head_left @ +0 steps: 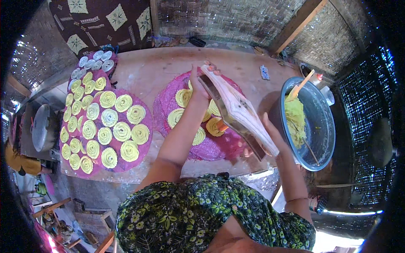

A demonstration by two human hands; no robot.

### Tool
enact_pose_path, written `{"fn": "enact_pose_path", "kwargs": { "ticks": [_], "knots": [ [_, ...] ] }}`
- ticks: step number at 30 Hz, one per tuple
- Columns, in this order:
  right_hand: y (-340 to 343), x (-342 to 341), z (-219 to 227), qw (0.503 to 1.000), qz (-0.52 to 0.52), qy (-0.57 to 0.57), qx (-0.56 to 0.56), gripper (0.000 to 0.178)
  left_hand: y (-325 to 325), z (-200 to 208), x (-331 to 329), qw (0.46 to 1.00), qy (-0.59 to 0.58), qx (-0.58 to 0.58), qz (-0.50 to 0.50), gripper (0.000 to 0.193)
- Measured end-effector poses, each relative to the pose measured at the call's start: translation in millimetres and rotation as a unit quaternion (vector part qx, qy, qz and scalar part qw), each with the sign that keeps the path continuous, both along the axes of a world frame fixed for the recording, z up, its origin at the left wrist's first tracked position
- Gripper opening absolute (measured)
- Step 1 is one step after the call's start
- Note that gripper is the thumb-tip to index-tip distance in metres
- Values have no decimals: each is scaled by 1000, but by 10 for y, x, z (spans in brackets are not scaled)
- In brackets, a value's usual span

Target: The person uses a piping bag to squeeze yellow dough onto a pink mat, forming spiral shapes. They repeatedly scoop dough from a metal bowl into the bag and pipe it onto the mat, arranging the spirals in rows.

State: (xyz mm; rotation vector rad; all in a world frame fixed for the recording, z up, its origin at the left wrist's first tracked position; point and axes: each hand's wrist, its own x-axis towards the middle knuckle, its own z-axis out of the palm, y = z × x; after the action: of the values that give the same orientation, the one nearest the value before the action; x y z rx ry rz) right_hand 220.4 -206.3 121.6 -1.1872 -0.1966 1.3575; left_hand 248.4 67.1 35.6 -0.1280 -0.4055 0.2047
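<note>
Both my hands grip a long wooden hand press (238,107), held slantwise above a round pink mesh sheet (163,103). My left hand (201,86) is wrapped round its far left end, the fingertips showing over the top. My right hand (273,133) closes round the near right end. An orange-brown cylinder (221,124) pokes out under the press, just over a yellow dough spiral (214,127). More spirals, such as one yellow coil (183,97), lie on the same sheet, partly hidden by my left forearm and the press.
Left on the wooden table (177,59), pink sheets carry rows of yellow spirals (122,130); paler spirals (97,61) lie behind. At the right stands a blue basin (329,126) with yellow dough (295,120) and a wooden spatula (301,84). A small packet (264,72) lies nearby.
</note>
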Motion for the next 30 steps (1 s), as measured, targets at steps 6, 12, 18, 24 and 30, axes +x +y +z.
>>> {"fn": "enact_pose_path", "kwargs": {
  "ticks": [6, 12, 18, 24, 30],
  "knots": [
    [345, -128, -462, 979, 36, 101, 174, 62, 45, 66, -59, 998, -38, 31, 25, 30],
    [499, -216, -642, 978, -4, 76, 193, 54, 140, 256, -118, 996, -43, 26, 76, 31],
    [102, -126, -958, 996, -12, -2, 85, 46, 206, 577, -279, 993, -105, 31, 50, 35],
    [-46, -18, -1394, 987, 21, -154, -50, 39, 143, 601, -320, 993, -86, 48, 57, 36],
    [113, -323, -1532, 810, -11, -568, -143, 51, 126, 621, -318, 995, -58, 61, 55, 39]
  ]
}}
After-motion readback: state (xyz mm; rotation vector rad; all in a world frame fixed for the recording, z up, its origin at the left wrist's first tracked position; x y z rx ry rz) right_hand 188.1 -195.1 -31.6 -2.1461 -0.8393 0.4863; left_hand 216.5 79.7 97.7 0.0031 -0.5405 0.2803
